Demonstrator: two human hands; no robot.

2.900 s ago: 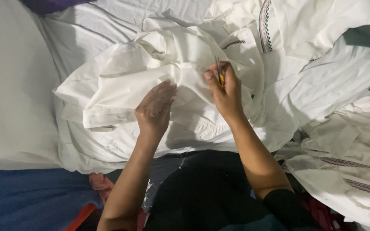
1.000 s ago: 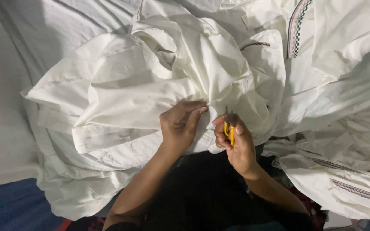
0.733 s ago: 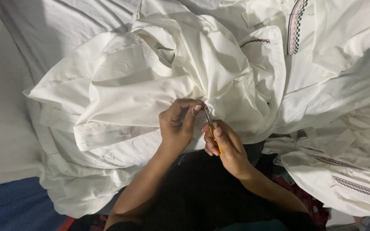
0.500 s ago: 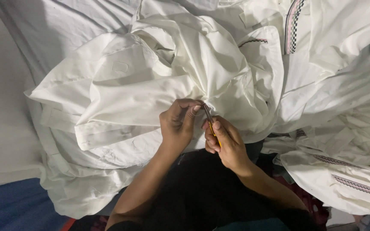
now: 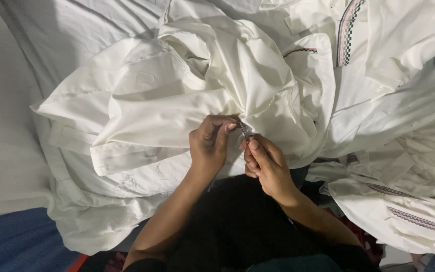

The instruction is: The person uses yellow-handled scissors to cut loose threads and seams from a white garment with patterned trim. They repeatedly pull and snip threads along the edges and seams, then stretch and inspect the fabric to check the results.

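Since half a second ago, both hands have barely shifted, the right hand (image 5: pixel 267 166) drawn slightly closer to the left hand (image 5: pixel 209 146) at the same fold of cloth. Left hand: fingers curled shut, pinching a gathered fold of the white garment (image 5: pixel 177 106) at its fingertips. Right hand: closed around a small thread snipper (image 5: pixel 244 132), whose thin dark metal tip shows just above the thumb, touching the pinched fold between the two hands; its handle is hidden in the fist. White garment: crumpled, spread above and to the left of the hands, reaching down past the left wrist. Further white garments (image 5: pixel 404 201) with patterned trim bands lie to the right of the right hand and above it. Dark clothing of the person (image 5: pixel 237 226) sits directly below the hands. Blue fabric (image 5: pixel 16 242) lies far down-left of the left hand.
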